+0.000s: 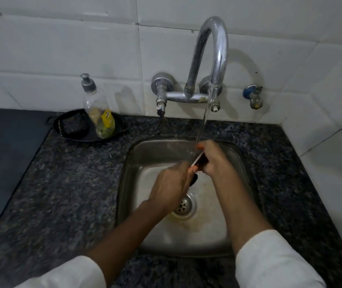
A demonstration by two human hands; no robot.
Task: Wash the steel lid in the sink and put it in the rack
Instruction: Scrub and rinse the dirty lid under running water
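Over the steel sink [130,179], both my hands hold the steel lid [198,160] edge-on under running water. Only its thin rim and a dark knob or handle below it show; the rest is hidden by my fingers. My right hand [213,159] grips it from the right side. My left hand [172,183] closes on it from the left and is blurred. The stream from the curved tap [213,59] falls onto the lid and my right fingers. No rack is in view.
A soap bottle [98,113] stands in a black dish [120,125] with a dark scrubber on the granite counter [72,173], left of the sink. A small blue valve [253,95] juts from the tiled wall at right. A dark surface lies far left.
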